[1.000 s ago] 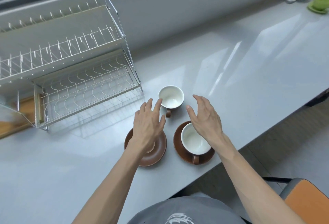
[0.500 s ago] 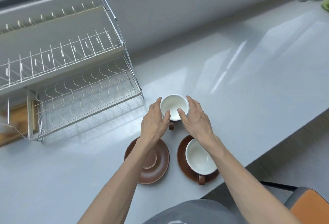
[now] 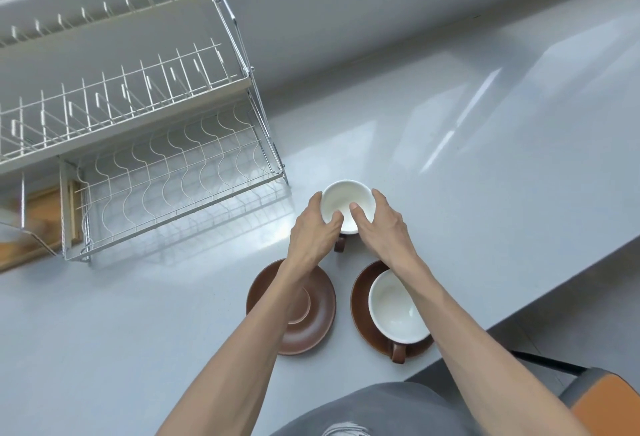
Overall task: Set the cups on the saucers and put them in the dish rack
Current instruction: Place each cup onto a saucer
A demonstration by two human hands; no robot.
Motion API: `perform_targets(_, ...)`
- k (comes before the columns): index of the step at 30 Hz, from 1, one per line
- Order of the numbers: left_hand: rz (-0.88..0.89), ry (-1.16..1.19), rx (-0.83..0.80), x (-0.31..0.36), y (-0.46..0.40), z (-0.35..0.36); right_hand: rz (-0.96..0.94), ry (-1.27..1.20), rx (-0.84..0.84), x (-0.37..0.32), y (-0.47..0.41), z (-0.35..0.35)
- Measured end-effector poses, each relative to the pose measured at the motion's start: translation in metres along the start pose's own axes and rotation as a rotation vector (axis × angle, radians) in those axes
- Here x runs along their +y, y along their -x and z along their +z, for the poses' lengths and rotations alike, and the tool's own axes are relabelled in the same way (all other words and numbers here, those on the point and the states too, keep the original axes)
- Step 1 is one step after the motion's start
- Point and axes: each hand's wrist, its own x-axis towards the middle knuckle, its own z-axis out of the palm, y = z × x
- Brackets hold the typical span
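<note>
a: one cup (image 3: 398, 307) sits already on the right saucer (image 3: 360, 300). the left saucer (image 3: 311, 328) is bare.

b: and the second cup (image 3: 348, 205)?

a: on the counter (image 3: 485, 158), left hand (image 3: 311, 234) and right hand (image 3: 384, 227) gripping it, maybe not lifted. dish rack (image 3: 166, 172) holds no cups.

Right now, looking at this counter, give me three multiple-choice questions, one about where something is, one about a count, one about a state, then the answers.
1. Where is the empty saucer?
A. in the dish rack
B. on the counter, left of the saucer carrying a cup
C. on the chair

2. How many cups show?
A. one
B. two
C. four

3. What is happening to the far cup?
A. both hands grip it
B. it lies tipped over
C. it sits in the rack

Answers: 1 B, it lies bare beside the loaded saucer. 2 B, the far cup and the cup on its saucer. 3 A, the left hand and right hand clasp its rim.
</note>
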Motion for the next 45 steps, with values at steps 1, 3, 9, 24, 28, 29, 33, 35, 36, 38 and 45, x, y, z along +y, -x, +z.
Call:
perform_targets(1,-0.007,0.001,-0.001,0.000,0.002,-0.001,0.001,-0.005,-0.003,-0.001,0.002,0.000)
perform_targets(3,-0.020,0.004,0.000,-0.001,0.007,-0.003,-0.002,-0.012,-0.007,-0.002,0.007,-0.001)
perform_targets(9,-0.019,0.039,0.050,-0.006,0.031,-0.014,-0.056,-0.019,-0.015,-0.009,0.028,0.001)
perform_targets(24,-0.123,0.119,0.113,-0.077,0.119,-0.047,-0.174,0.046,-0.124,-0.007,0.107,0.060)
perform_targets(28,-0.149,0.176,0.106,-0.097,0.132,-0.044,-0.190,0.060,-0.128,0.002,0.122,0.072)
perform_targets(29,-0.147,0.192,0.106,-0.100,0.134,-0.043,-0.193,0.065,-0.125,0.003,0.124,0.074)
perform_targets(33,-0.130,0.238,0.111,-0.110,0.141,-0.041,-0.210,0.081,-0.121,0.006,0.128,0.080)
perform_targets(35,-0.131,0.245,0.112,-0.112,0.143,-0.041,-0.209,0.072,-0.126,0.006,0.130,0.083)
perform_targets(36,-0.128,0.243,0.115,-0.113,0.144,-0.041,-0.210,0.064,-0.127,0.005,0.131,0.084)
perform_targets(38,-0.127,0.251,0.121,-0.116,0.144,-0.042,-0.217,0.049,-0.120,0.005,0.132,0.087)
perform_targets(45,-0.150,0.325,0.105,-0.129,0.144,-0.044,-0.226,0.007,-0.101,0.010,0.131,0.094)
